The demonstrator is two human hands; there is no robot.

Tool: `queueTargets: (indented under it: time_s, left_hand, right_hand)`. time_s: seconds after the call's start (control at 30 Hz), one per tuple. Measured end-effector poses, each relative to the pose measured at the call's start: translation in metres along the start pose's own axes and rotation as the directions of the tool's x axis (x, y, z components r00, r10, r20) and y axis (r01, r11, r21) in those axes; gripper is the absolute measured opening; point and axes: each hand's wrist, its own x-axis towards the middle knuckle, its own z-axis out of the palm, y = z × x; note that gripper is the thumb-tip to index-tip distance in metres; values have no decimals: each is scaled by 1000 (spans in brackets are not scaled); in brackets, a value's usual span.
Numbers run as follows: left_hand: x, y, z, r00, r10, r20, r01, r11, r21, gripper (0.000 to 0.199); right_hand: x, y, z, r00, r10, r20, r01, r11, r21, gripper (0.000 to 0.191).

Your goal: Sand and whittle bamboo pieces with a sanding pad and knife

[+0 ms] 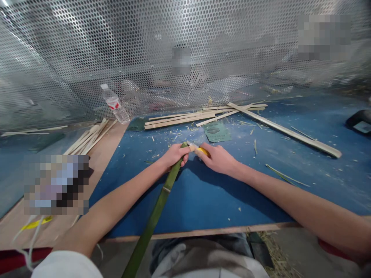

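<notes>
A long green bamboo strip (pixel 160 200) runs from the bottom edge of the view up to the middle of the blue mat. Near its upper end, my left hand (pixel 176 155) is closed around it. My right hand (pixel 216 156) grips a yellow-handled knife (pixel 203 151), its blade at the tip of the strip beside my left fingers. Just beyond the hands lies a green card (pixel 218 131) with small shavings around it.
Pale split strips (pixel 179 120) lie along the back of the blue mat (pixel 203 200), one long strip (pixel 285 129) slanting right. A water bottle (pixel 115 104) stands back left near a strip bundle (pixel 88 138). Perforated metal mesh (pixel 162 34) rises behind. A dark object (pixel 359 121) sits far right.
</notes>
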Motion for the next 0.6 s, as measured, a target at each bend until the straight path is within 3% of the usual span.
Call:
queueTargets:
  time_s: [0.27, 0.4, 0.6]
  left_hand:
    - [-3, -1, -4, 991, 35, 129, -26, 997, -70, 44]
    - [0, -4, -5, 990, 46, 136, -38, 997, -66, 45]
    - [2, -3, -3, 997, -4, 80, 7, 999, -37, 49]
  right_hand:
    - [2, 12, -6, 984, -176, 39, 172, 981, 86, 43]
    - [2, 11, -5, 985, -167, 38, 167, 986, 10, 43]
    - [-1, 5, 1, 998, -64, -1, 63, 996, -65, 42]
